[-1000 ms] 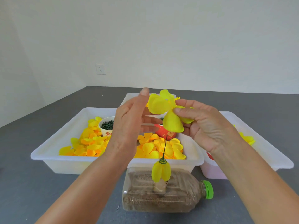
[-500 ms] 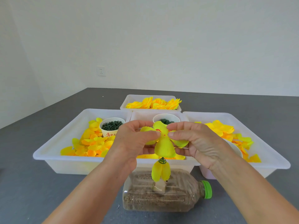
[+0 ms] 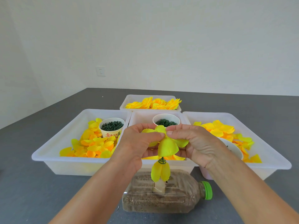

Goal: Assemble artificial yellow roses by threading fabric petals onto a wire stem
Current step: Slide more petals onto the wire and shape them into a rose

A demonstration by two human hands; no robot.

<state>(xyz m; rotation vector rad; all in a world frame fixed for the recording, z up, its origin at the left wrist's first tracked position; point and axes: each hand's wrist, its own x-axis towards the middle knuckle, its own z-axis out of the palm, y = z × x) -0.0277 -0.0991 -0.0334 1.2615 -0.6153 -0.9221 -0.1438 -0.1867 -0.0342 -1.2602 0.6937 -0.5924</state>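
A yellow fabric petal piece (image 3: 167, 147) with several lobes sits on the wire stem, just above a green ring (image 3: 162, 161). My left hand (image 3: 139, 143) and my right hand (image 3: 192, 141) pinch this petal piece from either side, fingertips meeting at its middle. Below the ring hangs a folded yellow petal bud (image 3: 160, 172). The stem stands in a small block on a sand-filled plastic bottle (image 3: 161, 196) lying on its side with a green cap (image 3: 207, 190). Most of the wire is hidden by petals.
White trays stand behind: the left tray (image 3: 53, 152) with loose petals and a cup of green pieces (image 3: 112, 126), the middle tray (image 3: 140, 116) with a cup of green rings (image 3: 166, 122), the right tray (image 3: 275, 159) with petals, the far tray (image 3: 129, 101) with finished roses.
Both hands have come down from chest height with the petal piece and slid it down the wire, so it now sits close above the green ring.
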